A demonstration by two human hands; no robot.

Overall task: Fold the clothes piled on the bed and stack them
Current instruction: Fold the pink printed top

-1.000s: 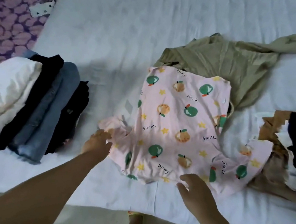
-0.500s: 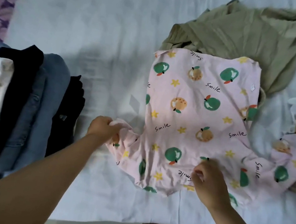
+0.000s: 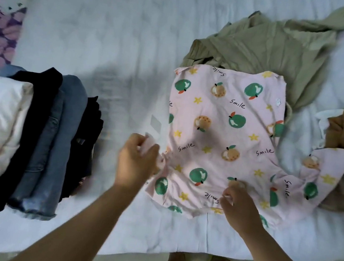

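Currently your left hand pinches the pink fruit-print shirt's left sleeve, bunched between its fingers. Your right hand sits on the near hem, fingers curled, probably pinching fabric, though the grip is hidden. Shirt lies flat on the white bed, partly over the olive garment; 1 folded stack sits left.

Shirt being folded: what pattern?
Pink shirt with green apples, oranges, yellow stars and "Smile" text; head view.

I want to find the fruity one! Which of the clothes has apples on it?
The pink shirt, spread flat on the bed, held by both hands. The green garment behind it and the folded stack are plain.
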